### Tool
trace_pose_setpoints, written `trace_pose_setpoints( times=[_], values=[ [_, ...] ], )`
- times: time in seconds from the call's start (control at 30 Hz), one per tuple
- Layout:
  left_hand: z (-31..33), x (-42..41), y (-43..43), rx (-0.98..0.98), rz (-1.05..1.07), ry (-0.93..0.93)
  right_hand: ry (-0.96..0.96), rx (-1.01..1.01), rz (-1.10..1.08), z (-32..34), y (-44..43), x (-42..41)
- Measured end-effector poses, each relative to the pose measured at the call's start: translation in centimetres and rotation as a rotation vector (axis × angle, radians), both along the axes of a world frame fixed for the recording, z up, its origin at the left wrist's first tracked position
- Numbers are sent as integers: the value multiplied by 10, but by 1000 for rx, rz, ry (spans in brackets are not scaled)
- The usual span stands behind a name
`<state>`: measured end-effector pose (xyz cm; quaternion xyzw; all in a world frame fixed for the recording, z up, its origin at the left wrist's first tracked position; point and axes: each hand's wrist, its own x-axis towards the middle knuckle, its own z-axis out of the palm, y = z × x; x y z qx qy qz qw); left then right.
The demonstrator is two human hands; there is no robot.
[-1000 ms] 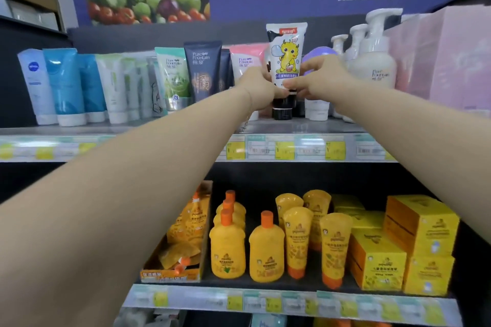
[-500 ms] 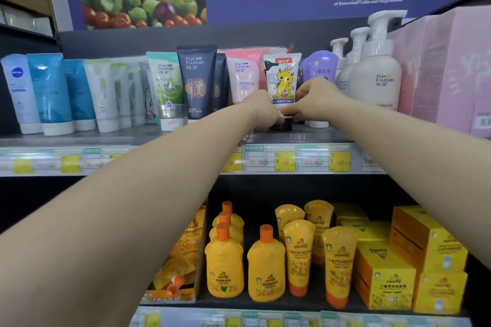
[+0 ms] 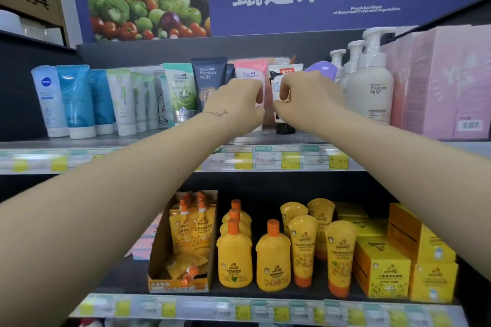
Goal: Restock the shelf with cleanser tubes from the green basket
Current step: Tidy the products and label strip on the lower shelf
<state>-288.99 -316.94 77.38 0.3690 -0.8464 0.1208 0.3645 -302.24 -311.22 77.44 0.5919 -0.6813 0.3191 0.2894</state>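
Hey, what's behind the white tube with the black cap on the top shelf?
Above the white tube, only a strip of pinkish packaging shows, against the dark back panel. The tube, the left hand and the right hand cover everything lower.

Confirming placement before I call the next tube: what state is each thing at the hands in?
White cartoon-print plastic tube with black cap: upright, cap down.
Right hand: pinches that tube.
Left hand: fingers curled beside it, grip unclear.
Pink plastic tube: upright behind left hand.
White plastic pump bottle: upright.
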Motion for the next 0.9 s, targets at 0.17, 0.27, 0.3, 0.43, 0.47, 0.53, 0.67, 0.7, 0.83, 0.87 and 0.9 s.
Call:
trace_pose_setpoints(
  times=[0.17,0.27,0.3,0.43,0.47,0.53,0.67,0.7,0.83,0.87,0.9],
  values=[
    [-12,51,11,-127,40,-27,145,-61,130,-17,6,44],
    [-25,85,15,-140,52,-36,224,-93,231,-30,8,71],
    [-30,97,15,-143,62,-43,265,-108,247,-36,8,80],
    [-54,145,14,-120,105,-84,385,-147,272,-63,5,120],
    [-59,156,13,-113,106,-89,380,-153,289,-70,4,131],
    [-72,175,13,-79,101,-90,347,-112,320,-83,3,151],
    [-105,201,14,-4,94,-129,273,-42,376,-113,0,181],
    [-114,206,13,4,87,-140,269,-40,383,-121,-1,187],
    [-153,224,13,66,65,-204,235,46,371,-157,-4,211],
    [-163,229,13,90,62,-219,225,77,365,-167,-4,217],
    [-173,234,13,121,55,-230,218,106,353,-176,-3,223]
  ],
)
